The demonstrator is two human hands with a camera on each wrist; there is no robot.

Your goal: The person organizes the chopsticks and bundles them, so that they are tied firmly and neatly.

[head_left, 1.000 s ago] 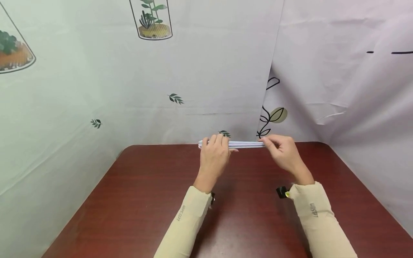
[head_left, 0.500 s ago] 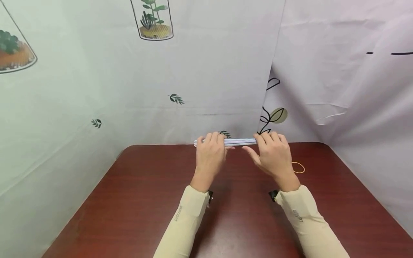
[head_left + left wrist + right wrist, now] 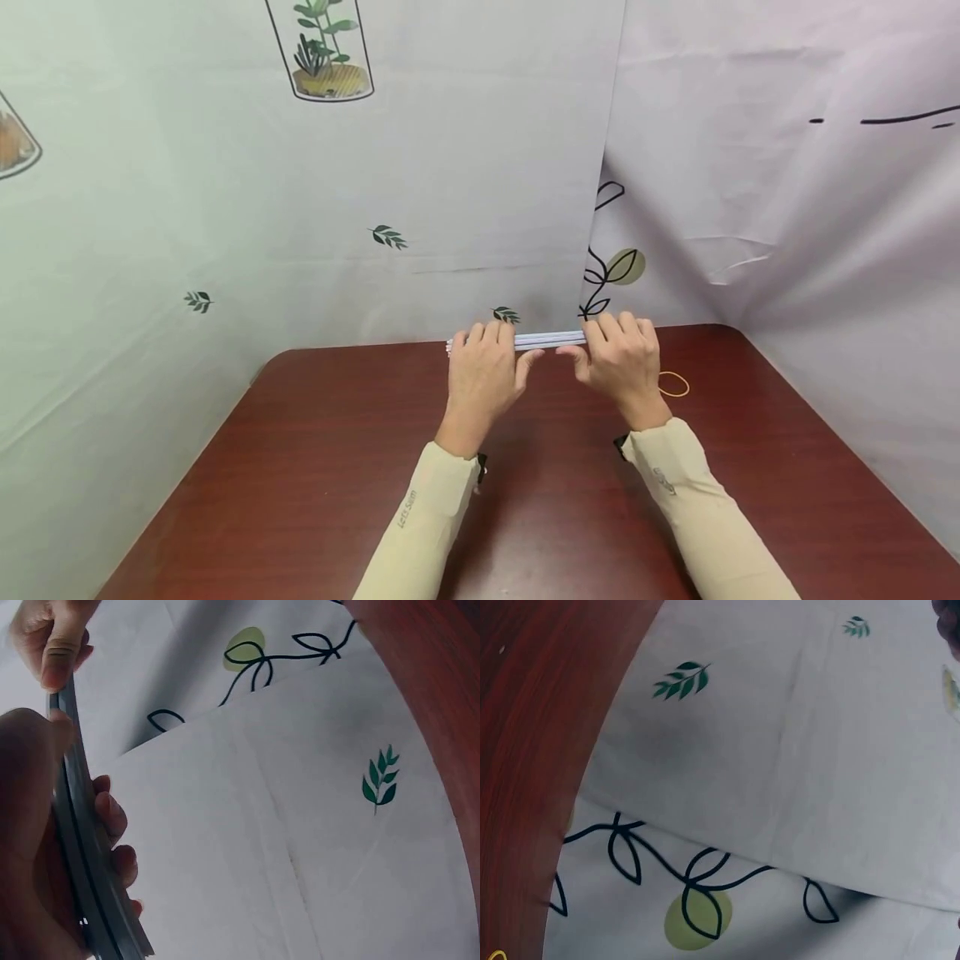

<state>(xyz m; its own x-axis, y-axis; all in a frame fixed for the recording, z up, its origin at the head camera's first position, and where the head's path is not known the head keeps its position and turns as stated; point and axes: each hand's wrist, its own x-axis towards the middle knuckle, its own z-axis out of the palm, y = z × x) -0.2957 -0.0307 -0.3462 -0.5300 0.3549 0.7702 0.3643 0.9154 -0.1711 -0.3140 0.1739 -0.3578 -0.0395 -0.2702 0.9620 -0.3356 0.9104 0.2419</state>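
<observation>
A bundle of thin, pale straw-like sticks (image 3: pixel 550 340) is held level at the table's far edge. My left hand (image 3: pixel 480 367) grips its left part, fingers over the far side, with the stick ends just showing past the little finger. On the right part, my right hand (image 3: pixel 622 358) has its fingers curled over the bundle and covers that end. Both thumbs point inward below the sticks. In the left wrist view the bundle (image 3: pixel 90 855) looks dark grey and runs through the left hand, with left fingertips (image 3: pixel 112 817) wrapped around it and the right thumb near its far end.
A yellow loop like a rubber band (image 3: pixel 674 384) lies on the reddish-brown table (image 3: pixel 337 467), beside the right wrist. Behind the table hangs a white cloth (image 3: pixel 450 167) printed with leaves and jars. Small dark cameras sit at both wrists.
My right hand has gone from pinching the right end to curling over the bundle, closer to the left hand. The yellow loop has come into sight. The head view has shifted slightly right.
</observation>
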